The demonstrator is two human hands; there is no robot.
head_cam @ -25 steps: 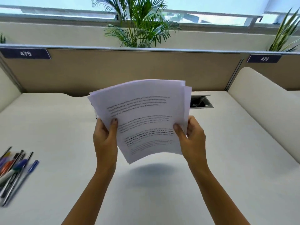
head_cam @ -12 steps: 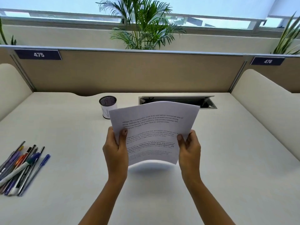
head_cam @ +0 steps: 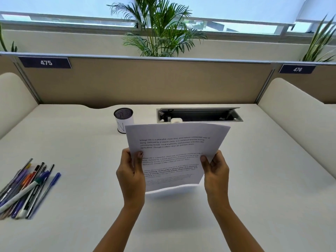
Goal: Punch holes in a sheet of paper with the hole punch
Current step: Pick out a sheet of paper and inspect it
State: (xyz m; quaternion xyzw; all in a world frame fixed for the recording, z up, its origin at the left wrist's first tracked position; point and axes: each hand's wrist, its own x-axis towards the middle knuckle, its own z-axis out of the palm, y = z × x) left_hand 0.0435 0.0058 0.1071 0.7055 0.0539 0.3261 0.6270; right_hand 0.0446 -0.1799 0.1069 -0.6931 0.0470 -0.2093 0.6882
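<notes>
I hold a stack of white printed paper sheets (head_cam: 174, 151) upright over the middle of the white desk (head_cam: 254, 188), its bottom edge close to or resting on the desktop. My left hand (head_cam: 131, 173) grips the stack's left edge, thumb on the front. My right hand (head_cam: 215, 170) grips the right edge the same way. The sheets' edges look squared up. No hole punch is in view.
A mesh pen cup (head_cam: 124, 120) stands behind the paper's left corner. An open cable tray (head_cam: 200, 115) is set into the desk at the back. Several pens and markers (head_cam: 27, 188) lie at the left edge. Padded dividers (head_cam: 294, 110) wall both sides.
The paper stack has come down from mid-air toward the desk and its fanned sheets have lined up. The view has shifted, uncovering the pen cup and cable tray.
</notes>
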